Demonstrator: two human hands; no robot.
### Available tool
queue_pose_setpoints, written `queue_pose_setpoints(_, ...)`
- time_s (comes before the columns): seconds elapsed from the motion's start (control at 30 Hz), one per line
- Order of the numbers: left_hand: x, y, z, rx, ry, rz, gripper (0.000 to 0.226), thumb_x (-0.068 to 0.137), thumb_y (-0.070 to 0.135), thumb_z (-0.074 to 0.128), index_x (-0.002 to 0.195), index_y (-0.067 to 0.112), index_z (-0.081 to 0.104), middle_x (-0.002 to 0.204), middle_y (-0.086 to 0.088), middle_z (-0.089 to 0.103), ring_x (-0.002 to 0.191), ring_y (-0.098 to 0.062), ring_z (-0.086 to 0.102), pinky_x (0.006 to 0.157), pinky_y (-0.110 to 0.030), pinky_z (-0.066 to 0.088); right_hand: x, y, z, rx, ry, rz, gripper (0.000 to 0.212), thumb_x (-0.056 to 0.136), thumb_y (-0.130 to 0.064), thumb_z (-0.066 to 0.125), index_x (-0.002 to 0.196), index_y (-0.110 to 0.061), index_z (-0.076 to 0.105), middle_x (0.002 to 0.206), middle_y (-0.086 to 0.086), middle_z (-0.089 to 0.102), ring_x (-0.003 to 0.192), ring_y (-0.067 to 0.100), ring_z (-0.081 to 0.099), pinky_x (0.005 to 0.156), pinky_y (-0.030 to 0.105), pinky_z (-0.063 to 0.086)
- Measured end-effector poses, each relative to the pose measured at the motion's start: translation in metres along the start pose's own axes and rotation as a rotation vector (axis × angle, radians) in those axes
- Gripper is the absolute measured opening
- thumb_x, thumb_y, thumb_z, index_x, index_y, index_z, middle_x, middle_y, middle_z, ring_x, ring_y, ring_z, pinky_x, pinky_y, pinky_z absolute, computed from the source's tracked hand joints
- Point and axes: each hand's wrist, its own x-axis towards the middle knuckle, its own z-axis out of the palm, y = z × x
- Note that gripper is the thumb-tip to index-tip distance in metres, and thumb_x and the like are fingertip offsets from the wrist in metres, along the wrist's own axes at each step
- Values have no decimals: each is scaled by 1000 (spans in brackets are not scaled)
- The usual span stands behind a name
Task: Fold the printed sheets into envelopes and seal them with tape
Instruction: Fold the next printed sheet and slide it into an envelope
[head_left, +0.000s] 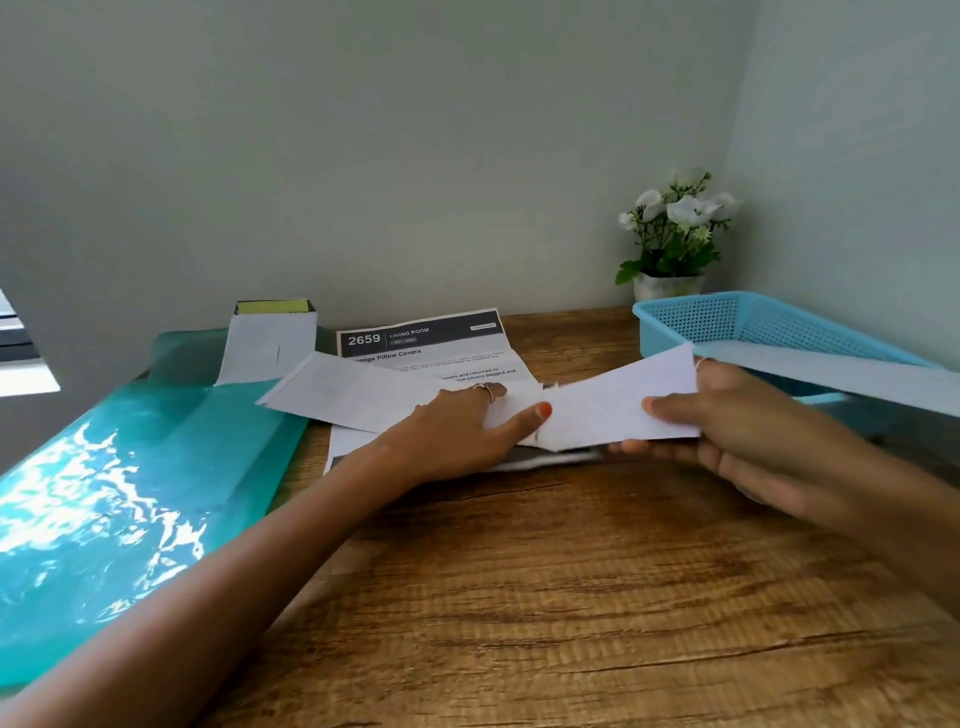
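A printed sheet (431, 338) with a dark header reading "2659 LIVING ROOM" lies flat at the back of the wooden table (545, 571). A folded white sheet (613, 405) is lifted slightly above it. My right hand (727, 431) grips the folded sheet's right end, thumb on top and fingers underneath. My left hand (467, 431) presses flat on the papers at the fold's left end, thumb against the crease. Another folded white sheet (343, 389) lies to the left, partly under my left hand.
A teal plastic folder (114, 499) covers the table's left side. A white envelope (270, 343) with a yellow-green strip leans against the back wall. A blue mesh tray (753, 327) holding a white sheet stands at the right, with a potted white-flowered plant (675, 234) behind it.
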Motion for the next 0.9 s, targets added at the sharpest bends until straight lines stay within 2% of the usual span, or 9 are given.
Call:
queue_pose_setpoints(0.07,-4,3,-9,35,-137,30,103,64,89,24,148,30,14,155,1,20,139,-26,26,114,-44,23,4,4,7,-14,6,30,42,93,0,50,133,-9,39,122,16,55,90,28,69,60,29,60)
queue_pose_setpoints(0.13,-5,3,-23,63,-232,61,104,61,83,31,148,34,2,157,4,11,141,-22,20,113,-36,17,9,5,11,1,19,52,49,93,1,50,138,-11,36,128,16,49,92,30,68,59,29,60)
queue_pose_setpoints(0.2,-1,-3,-38,58,-230,93,104,62,78,42,147,36,0,157,7,10,140,-19,21,112,-34,18,12,5,10,62,26,64,53,92,3,51,140,-11,34,129,17,48,91,30,68,58,29,60)
queue_pose_setpoints(0.33,7,-24,-59,98,-189,107,106,63,72,59,146,39,2,156,11,11,142,-15,16,114,-34,13,15,5,5,189,-11,96,38,92,5,49,126,-10,44,110,20,59,81,29,69,56,29,60)
queue_pose_setpoints(0.47,12,-37,-62,123,-210,128,113,63,62,72,147,35,1,157,12,5,143,-12,9,114,-30,7,18,9,0,221,2,116,36,90,6,50,124,-6,48,105,22,64,80,30,69,52,29,59)
queue_pose_setpoints(0.6,15,-41,-54,228,-209,145,116,61,66,71,147,38,-2,157,11,4,144,-15,7,117,-39,7,20,9,-2,197,-1,119,39,89,5,53,126,-8,49,103,21,65,72,27,70,48,28,56)
queue_pose_setpoints(0.77,22,-43,-42,240,-153,155,114,54,80,59,143,46,-4,156,11,2,144,-21,2,115,-53,1,23,6,-6,112,31,92,40,87,0,57,125,-10,49,100,20,64,59,21,69,48,28,53)
queue_pose_setpoints(0.9,20,-37,-34,232,-19,255,111,49,87,51,140,47,1,145,15,17,139,-19,12,113,-58,2,22,6,-5,-2,82,40,39,85,-7,63,121,-9,50,107,19,60,72,23,64,52,30,51)
